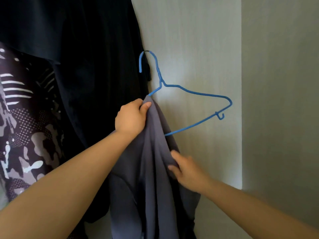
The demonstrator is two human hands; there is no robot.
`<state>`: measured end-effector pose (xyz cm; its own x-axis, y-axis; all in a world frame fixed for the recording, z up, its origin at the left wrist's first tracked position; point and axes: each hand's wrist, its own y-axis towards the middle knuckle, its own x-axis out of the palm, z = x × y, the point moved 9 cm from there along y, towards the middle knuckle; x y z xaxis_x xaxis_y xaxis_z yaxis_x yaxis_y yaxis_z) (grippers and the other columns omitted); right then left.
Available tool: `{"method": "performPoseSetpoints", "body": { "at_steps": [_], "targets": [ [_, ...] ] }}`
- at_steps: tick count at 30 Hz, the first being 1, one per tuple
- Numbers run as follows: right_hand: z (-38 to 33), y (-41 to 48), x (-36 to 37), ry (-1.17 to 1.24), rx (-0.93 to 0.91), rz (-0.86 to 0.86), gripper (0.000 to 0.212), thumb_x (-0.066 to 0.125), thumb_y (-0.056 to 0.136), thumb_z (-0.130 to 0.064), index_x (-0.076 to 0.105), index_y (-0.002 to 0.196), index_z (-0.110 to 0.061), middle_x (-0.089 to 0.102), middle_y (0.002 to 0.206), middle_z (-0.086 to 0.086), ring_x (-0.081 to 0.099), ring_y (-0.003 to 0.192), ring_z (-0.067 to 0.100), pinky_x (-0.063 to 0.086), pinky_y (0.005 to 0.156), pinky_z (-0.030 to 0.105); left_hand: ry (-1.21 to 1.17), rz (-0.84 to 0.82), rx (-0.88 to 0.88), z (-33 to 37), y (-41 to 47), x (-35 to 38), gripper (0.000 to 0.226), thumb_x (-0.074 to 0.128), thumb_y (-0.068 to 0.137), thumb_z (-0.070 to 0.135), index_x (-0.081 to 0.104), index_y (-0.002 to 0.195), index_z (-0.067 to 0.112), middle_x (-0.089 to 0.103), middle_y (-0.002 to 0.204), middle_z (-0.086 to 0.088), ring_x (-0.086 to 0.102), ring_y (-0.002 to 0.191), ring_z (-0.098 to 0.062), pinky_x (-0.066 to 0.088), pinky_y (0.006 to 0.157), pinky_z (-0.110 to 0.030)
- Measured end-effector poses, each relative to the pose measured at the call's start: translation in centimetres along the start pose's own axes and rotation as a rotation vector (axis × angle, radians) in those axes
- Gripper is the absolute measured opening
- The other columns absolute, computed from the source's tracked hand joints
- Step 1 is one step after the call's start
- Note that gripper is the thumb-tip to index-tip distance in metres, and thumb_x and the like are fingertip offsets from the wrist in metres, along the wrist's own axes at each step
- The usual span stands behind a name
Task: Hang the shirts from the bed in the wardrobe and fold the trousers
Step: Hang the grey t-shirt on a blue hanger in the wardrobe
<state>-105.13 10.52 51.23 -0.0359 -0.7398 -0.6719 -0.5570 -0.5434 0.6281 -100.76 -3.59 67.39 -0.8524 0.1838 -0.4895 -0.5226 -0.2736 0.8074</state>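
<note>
- Grey cloth fills the middle of our view: a grey shirt (151,178) hangs in loose folds from the left end of a blue wire hanger (189,94), bunched rather than spread.
- Our left hand (132,116) is closed on the top of the shirt, thumb and fingers pinching the fabric right where the hanger's left arm disappears into it.
- Our right hand (187,171) is lower and to the right, blurred; its fingers press into a fold of the shirt's side, but we cannot tell whether they actually grip it.
- The hanger is tilted, its right shoulder and bottom bar bare and standing out against the pale wardrobe wall (198,49). Its hook curls up beside a dark garment (86,66); what the hook rests on is too dark to make out.
- That dark garment hangs just left of the grey shirt, touching it along our left forearm.
- Further left hangs a patterned garment (25,126) in purple, grey and white, with stripes, dots and camouflage blotches.
- Right of the pale wall, a darker grey panel (279,100) runs top to bottom.
</note>
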Motion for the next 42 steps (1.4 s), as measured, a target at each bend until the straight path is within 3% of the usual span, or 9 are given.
{"method": "performPoseSetpoints", "body": {
  "at_steps": [5,9,12,16,28,33,37,40,42],
  "targets": [
    [4.8,-2.5,3.6,-0.472,-0.034,-0.433,0.031,0.043,0.093,-0.02,0.049,0.123,-0.011,0.056,0.116,0.015,0.052,0.109,0.03,0.04,0.088,0.033,0.056,0.131,0.045,-1.7,0.1,-1.7,0.036,0.035,0.098,0.045,0.05,0.082,0.016,0.043,0.064,0.009,0.048,0.062,-0.018,0.033,0.056,-0.031],
    [7.8,-0.5,-2.0,-0.658,-0.015,-0.259,0.024,0.04,0.092,-0.021,0.055,0.11,-0.019,0.059,0.117,0.004,0.048,0.117,0.022,0.021,0.106,0.03,0.125,0.141,0.125,-2.3,-0.1,-2.5,0.031,0.033,0.099,0.042,0.044,0.081,0.019,0.039,0.062,0.012,0.039,0.053,-0.007,0.026,0.047,-0.028],
    [9.9,0.4,-4.7,-0.718,0.028,-0.203,0.023,0.041,0.094,-0.021,0.054,0.114,-0.023,0.054,0.124,-0.002,0.039,0.126,0.015,0.009,0.115,0.034,0.184,0.114,0.176,-3.2,-0.3,-2.4,0.029,0.033,0.099,0.04,0.04,0.083,0.018,0.04,0.059,0.009,0.038,0.051,-0.015,0.023,0.048,-0.03],
    [10.9,1.2,-7.3,-0.652,0.043,-0.138,0.026,0.045,0.094,-0.023,0.057,0.117,-0.022,0.052,0.128,-0.004,0.039,0.126,0.016,0.014,0.111,0.031,0.243,0.07,0.256,-4.4,-0.9,-1.8,0.031,0.037,0.098,0.038,0.044,0.084,0.011,0.053,0.062,-0.008,0.053,0.059,-0.036,0.03,0.055,-0.034],
    [11.6,1.7,-11.4,-0.873,-0.004,-0.181,0.043,0.04,0.089,-0.004,0.053,0.126,-0.024,0.05,0.133,-0.004,0.038,0.127,0.014,0.02,0.107,0.024,0.222,0.053,0.46,-2.6,-2.1,-1.4,0.03,0.056,0.094,0.024,0.048,0.074,0.004,0.053,0.054,-0.01,0.052,0.045,-0.034,0.033,0.046,-0.028],
    [10.6,2.0,-12.9,-0.987,-0.114,-0.154,0.039,0.04,0.087,-0.007,0.054,0.12,-0.024,0.056,0.12,-0.007,0.042,0.118,0.014,0.023,0.095,0.023,0.304,0.059,0.713,-0.5,-3.7,-1.4,0.058,0.026,0.098,0.047,0.055,0.069,0.007,0.054,0.055,-0.006,0.054,0.044,-0.027,0.036,0.038,-0.027],
    [8.9,3.5,-14.4,-0.729,-0.053,0.0,0.027,0.043,0.09,-0.005,0.061,0.107,-0.016,0.06,0.108,0.0,0.049,0.106,0.02,0.027,0.082,0.022,0.333,0.0,0.724,0.2,-4.7,0.6,0.056,0.028,0.094,0.05,0.058,0.069,0.009,0.055,0.058,-0.005,0.055,0.046,-0.027,0.038,0.036,-0.03],
    [7.9,5.1,-14.5,-0.161,0.124,0.053,0.03,0.04,0.089,0.003,0.062,0.088,-0.017,0.063,0.094,0.004,0.056,0.091,0.021,0.037,0.071,0.021,0.212,-0.037,0.445,-0.4,-3.2,1.5,0.043,0.036,0.094,0.05,0.05,0.072,0.015,0.058,0.066,-0.002,0.057,0.059,-0.028,0.036,0.05,-0.031],
    [6.5,5.9,-14.3,0.006,0.155,0.13,0.039,0.034,0.083,0.01,0.06,0.08,-0.019,0.064,0.089,0.005,0.056,0.083,0.018,0.039,0.067,0.014,0.132,-0.024,0.333,0.0,-2.8,1.8,0.037,0.043,0.094,0.048,0.052,0.073,0.018,0.06,0.069,0.001,0.057,0.064,-0.026,0.032,0.054,-0.03]
  ]
}}
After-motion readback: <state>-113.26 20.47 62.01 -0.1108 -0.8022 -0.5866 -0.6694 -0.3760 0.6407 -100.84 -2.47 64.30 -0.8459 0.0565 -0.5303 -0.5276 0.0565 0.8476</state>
